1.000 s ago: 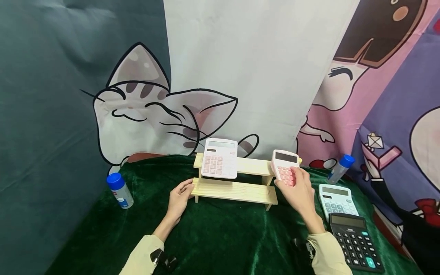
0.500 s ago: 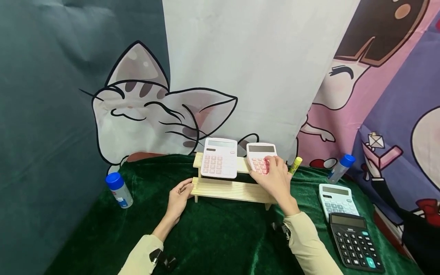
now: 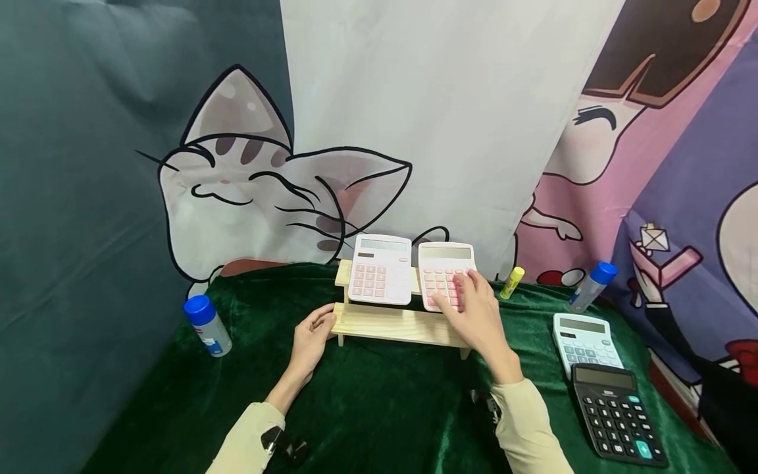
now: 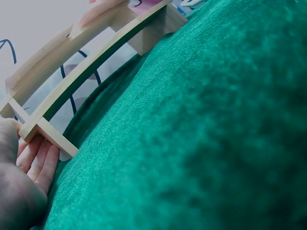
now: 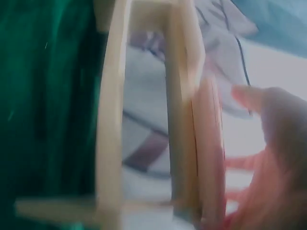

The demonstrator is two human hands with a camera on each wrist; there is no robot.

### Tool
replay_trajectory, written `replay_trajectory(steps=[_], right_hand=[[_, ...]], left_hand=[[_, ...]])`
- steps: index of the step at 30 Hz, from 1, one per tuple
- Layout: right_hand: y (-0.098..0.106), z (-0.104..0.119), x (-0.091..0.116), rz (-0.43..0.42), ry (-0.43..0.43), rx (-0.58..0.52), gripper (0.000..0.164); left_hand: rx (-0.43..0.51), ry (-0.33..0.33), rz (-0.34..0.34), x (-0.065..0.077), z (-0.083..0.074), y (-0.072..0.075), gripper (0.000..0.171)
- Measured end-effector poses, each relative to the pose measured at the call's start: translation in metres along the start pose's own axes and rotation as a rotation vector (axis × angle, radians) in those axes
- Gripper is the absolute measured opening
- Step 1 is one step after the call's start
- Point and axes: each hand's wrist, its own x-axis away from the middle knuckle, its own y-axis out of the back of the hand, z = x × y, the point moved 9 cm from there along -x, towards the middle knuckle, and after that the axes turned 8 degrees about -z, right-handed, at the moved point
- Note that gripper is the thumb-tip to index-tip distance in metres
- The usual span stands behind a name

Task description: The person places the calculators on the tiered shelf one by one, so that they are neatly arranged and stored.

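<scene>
Fingers of my right hand lie straight and relaxed across the keys of the second pink calculator, which rests on the upper step of the wooden rack, just beside the first pink calculator. My left hand touches the rack's left end with loosely extended fingers, gripping nothing.

I count four calculators: two pink on the rack, one pale blue and one black lying on the green cloth at my right. Two blue-capped bottles stand apart, one at far left, one at far right. One yellow glue stick leans behind the rack.

My palm hides most of the second calculator's keypad. From the right wrist, everything is blurred; I see only the rack edge-on, a pink slab against it and my fingers. From the left wrist, only my fingertips at the rack's corner show.
</scene>
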Motion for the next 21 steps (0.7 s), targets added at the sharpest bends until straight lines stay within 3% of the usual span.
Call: replay_trajectory(steps=[4,8,13,21], right_hand=[[0.010,-0.014,0.005,0.016,0.077,-0.106,0.055],[0.016,-0.020,0.004,0.069,0.125,-0.147,0.055],[0.012,-0.022,0.006,0.127,0.128,-0.162,0.061],[0.007,-0.017,0.007,0.121,0.123,-0.164,0.060]], left_hand=[[-0.007,-0.016,-0.003,0.001,-0.001,0.001,0.035],[-0.012,-0.005,0.004,0.002,0.000,0.000,0.036],[-0.015,-0.008,0.000,0.002,-0.002,0.000,0.035],[-0.017,-0.002,0.003,0.003,0.001,0.001,0.036]])
